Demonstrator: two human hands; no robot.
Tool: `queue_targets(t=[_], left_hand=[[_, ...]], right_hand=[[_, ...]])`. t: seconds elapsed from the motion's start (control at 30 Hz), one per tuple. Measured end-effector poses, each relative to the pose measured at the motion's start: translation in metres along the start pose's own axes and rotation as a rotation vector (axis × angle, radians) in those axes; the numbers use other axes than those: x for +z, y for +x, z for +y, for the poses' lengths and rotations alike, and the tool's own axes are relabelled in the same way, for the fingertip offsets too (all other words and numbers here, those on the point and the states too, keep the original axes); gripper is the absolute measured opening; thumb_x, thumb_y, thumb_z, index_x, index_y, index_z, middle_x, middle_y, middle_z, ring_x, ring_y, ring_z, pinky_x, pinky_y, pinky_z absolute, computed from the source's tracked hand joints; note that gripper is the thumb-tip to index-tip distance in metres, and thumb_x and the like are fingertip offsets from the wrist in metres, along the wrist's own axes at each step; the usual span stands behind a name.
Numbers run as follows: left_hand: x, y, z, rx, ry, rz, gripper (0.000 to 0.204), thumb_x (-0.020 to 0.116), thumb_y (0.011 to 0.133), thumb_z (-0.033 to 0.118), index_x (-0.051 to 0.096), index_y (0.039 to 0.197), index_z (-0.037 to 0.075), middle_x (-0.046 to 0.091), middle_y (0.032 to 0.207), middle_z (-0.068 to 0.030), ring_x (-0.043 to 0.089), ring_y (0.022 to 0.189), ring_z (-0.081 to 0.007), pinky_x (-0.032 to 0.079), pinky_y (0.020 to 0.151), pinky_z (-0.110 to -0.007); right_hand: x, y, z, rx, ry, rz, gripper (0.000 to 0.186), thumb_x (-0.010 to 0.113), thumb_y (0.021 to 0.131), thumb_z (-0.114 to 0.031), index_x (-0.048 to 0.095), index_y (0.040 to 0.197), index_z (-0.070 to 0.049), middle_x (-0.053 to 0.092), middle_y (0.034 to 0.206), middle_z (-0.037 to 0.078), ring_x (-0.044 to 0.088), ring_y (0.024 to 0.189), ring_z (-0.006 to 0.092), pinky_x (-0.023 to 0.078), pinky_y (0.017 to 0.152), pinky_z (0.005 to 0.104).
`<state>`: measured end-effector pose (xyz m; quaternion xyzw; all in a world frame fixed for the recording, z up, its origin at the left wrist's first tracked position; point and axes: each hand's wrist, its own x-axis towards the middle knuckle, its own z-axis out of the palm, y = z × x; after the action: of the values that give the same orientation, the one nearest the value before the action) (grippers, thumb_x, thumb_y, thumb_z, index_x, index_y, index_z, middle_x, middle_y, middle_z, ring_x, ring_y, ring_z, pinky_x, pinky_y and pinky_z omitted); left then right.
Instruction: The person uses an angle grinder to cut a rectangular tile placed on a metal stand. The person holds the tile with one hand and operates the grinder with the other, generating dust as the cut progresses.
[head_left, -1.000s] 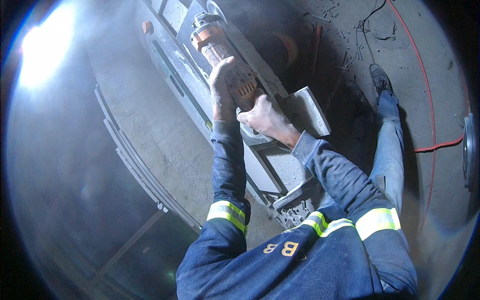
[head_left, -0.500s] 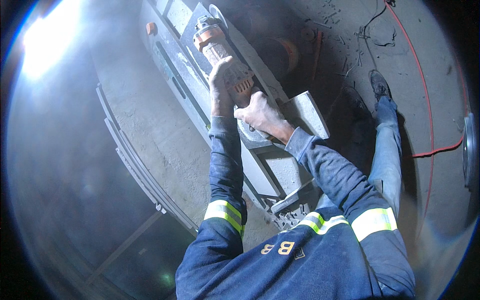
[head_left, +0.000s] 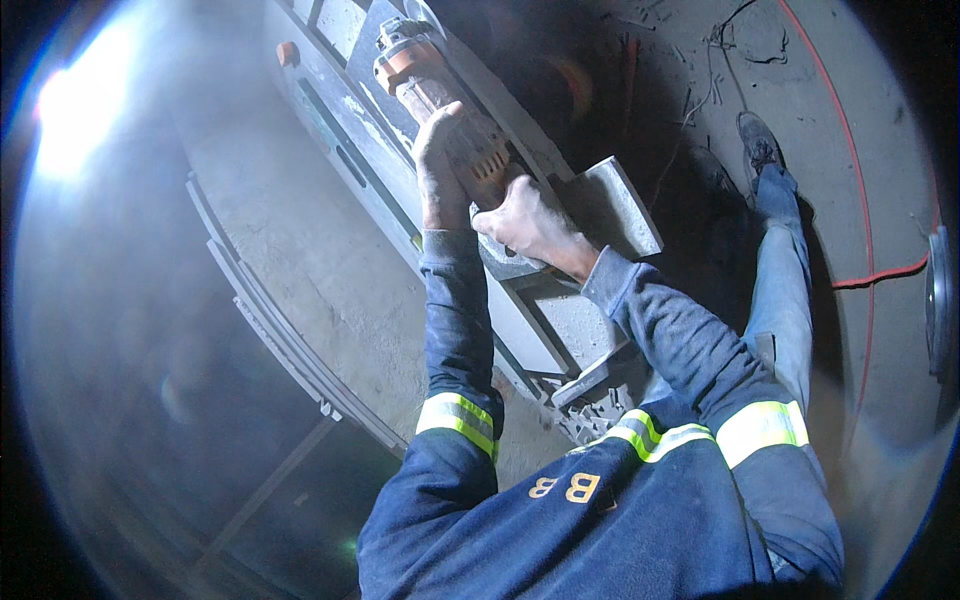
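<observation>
An orange and grey power tool [head_left: 432,95], like a grinder, lies along a long grey metal frame [head_left: 340,150] at the top middle. My left hand [head_left: 438,170] grips the tool's body from the left side. My right hand [head_left: 530,225] is closed on its rear end, just below the left hand. Both arms are in dark blue sleeves with yellow reflective bands. The tool's front end, with a round guard, points up and away from me. A grey block [head_left: 612,205] sits right beside my right hand.
A dusty concrete slab [head_left: 290,260] with a metal edge rail [head_left: 270,330] runs left of the frame. My jeans leg and shoe [head_left: 760,145] stand on the floor at right. A red cable [head_left: 860,240] curves across that floor. Bright light glares at upper left.
Both hands and the tool have shifted slightly up and right along the frame. The grip is the same.
</observation>
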<state>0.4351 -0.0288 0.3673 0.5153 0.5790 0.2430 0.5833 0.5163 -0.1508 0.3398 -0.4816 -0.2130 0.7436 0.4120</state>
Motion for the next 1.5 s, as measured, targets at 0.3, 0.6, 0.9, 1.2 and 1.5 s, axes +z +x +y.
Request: queue_targets(t=[0.3,0.6,0.9,1.2,1.5], left_hand=[[0.000,0.010,0.007,-0.076,-0.013,-0.002,0.033,0.064,0.087,0.030,0.062,0.108,0.005,0.065,0.096,-0.0103,0.065,0.083,-0.0207,0.055,0.073,-0.035],[-0.001,-0.004,0.000,-0.006,0.073,-0.003,0.030,0.062,0.088,0.030,0.066,0.106,0.006,0.065,0.098,-0.0078,0.064,0.087,-0.0188,0.052,0.078,-0.033],[-0.004,-0.007,-0.006,0.002,0.018,0.017,0.030,0.060,0.091,0.027,0.064,0.110,0.004,0.065,0.100,-0.0107,0.065,0.090,-0.0208,0.054,0.079,-0.034],[-0.002,0.006,0.000,-0.017,0.025,0.006,0.031,0.061,0.089,0.028,0.064,0.109,0.005,0.066,0.097,-0.0103,0.066,0.084,-0.0206,0.055,0.074,-0.034],[-0.006,0.005,-0.002,-0.055,-0.020,-0.031,0.032,0.062,0.088,0.029,0.064,0.110,0.004,0.065,0.097,-0.0111,0.066,0.083,-0.0216,0.056,0.073,-0.036]], right_hand=[[-0.003,0.013,-0.010,-0.040,0.045,-0.019,0.046,0.071,0.078,-0.030,0.067,0.091,0.014,0.069,0.083,0.022,0.070,0.078,0.0285,0.055,0.074,0.0384],[-0.003,-0.004,-0.003,0.010,0.002,-0.028,0.049,0.071,0.079,-0.029,0.064,0.101,0.015,0.069,0.092,0.025,0.070,0.086,0.0313,0.055,0.082,0.0384],[0.003,-0.012,0.002,0.022,0.006,0.043,0.042,0.071,0.078,-0.026,0.067,0.093,0.013,0.069,0.084,0.023,0.069,0.077,0.0284,0.055,0.072,0.0367],[-0.002,0.011,-0.003,-0.049,0.035,-0.012,0.047,0.072,0.078,-0.029,0.065,0.093,0.015,0.070,0.086,0.025,0.070,0.082,0.0303,0.055,0.076,0.0385],[0.000,0.004,-0.005,-0.041,0.032,0.021,0.047,0.071,0.078,-0.030,0.066,0.089,0.016,0.070,0.086,0.026,0.071,0.082,0.0310,0.055,0.077,0.0378]])
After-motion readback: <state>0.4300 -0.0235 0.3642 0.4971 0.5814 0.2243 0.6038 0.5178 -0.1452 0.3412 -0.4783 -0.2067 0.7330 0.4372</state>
